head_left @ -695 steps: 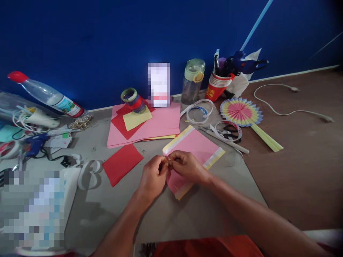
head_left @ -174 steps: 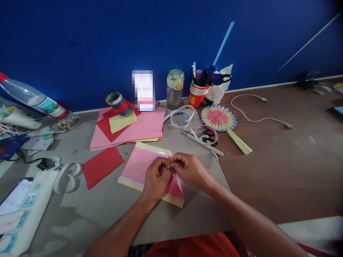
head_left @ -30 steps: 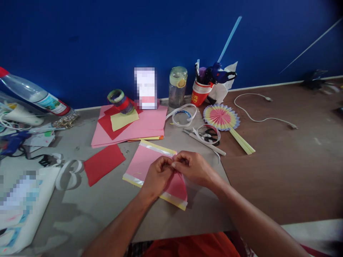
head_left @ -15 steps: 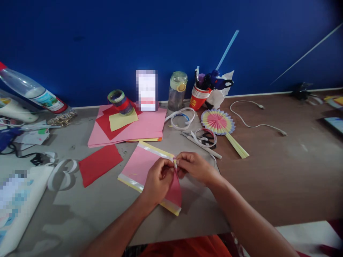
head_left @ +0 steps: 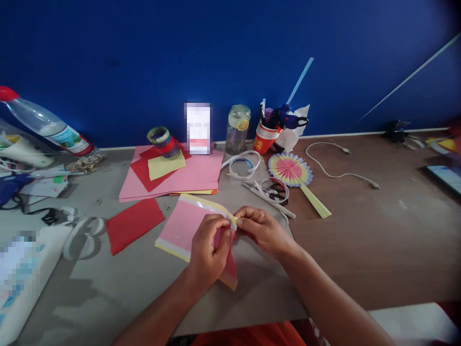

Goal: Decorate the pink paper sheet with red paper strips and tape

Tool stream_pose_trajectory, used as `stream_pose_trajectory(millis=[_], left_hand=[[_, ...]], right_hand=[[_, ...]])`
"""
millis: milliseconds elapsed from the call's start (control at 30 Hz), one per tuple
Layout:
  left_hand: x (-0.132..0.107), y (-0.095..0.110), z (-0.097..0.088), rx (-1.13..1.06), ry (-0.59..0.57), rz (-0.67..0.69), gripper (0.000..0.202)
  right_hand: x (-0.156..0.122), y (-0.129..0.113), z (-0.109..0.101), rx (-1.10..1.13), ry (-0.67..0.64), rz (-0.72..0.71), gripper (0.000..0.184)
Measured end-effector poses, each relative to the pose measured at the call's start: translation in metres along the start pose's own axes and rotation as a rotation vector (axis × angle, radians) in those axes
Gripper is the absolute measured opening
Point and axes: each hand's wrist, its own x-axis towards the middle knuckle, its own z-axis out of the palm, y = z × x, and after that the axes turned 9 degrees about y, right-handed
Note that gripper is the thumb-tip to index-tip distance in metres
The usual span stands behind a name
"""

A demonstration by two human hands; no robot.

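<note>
A pink sheet of paper [head_left: 180, 226] with white and yellow strips along two opposite edges lies before me on the grey table. My left hand [head_left: 211, 247] pinches its right part near the far corner, thumb and finger pressed together. On that same corner, my right hand [head_left: 257, 228] grips the yellow-edged strip between thumb and fingers. The sheet's right side is lifted and bent under my hands. A red piece of paper [head_left: 135, 226] lies to the left. Both hands' fingertips partly hide the held corner.
Behind are stacked pink sheets [head_left: 201, 175], tape rolls [head_left: 166, 144], a lit phone [head_left: 199, 127], a clear bottle [head_left: 237, 129] and a red paper cup [head_left: 265, 138] of tools. A pleated paper fan [head_left: 290, 169], a craft knife [head_left: 268, 201] and a white cable [head_left: 324, 168] lie on the right.
Both hands stay on the far right corner of the pink sheet, which has bent up more and turned slightly. The whole view has shifted a little.
</note>
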Motion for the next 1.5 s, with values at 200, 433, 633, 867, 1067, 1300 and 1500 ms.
stream_pose_trajectory(millis=[200,433,633,867,1067,1300,1500], left_hand=[[0.002,-0.003,0.0,0.017,-0.067,-0.116,0.007],[-0.001,-0.006,0.003,0.014,-0.052,-0.012,0.019],[0.002,-0.02,-0.002,0.131,-0.042,0.134,0.043],[0.015,-0.014,-0.011,0.167,-0.211,0.01,0.01],[0.02,-0.015,-0.01,0.03,-0.123,-0.311,0.009],[0.02,-0.017,-0.01,0.035,-0.127,-0.334,0.008],[0.021,-0.011,-0.012,0.007,-0.216,-0.414,0.013]], right_hand=[[0.0,0.002,0.003,-0.078,0.034,-0.03,0.028],[0.002,0.0,0.001,-0.033,0.098,-0.031,0.02],[0.002,-0.008,-0.01,0.02,0.001,-0.017,0.01],[0.005,-0.01,-0.016,-0.004,-0.032,0.115,0.019],[0.007,-0.005,-0.013,-0.154,-0.009,0.027,0.025],[0.009,0.002,-0.011,-0.335,0.053,-0.092,0.008],[0.004,-0.001,-0.01,-0.681,0.214,-0.369,0.009]])
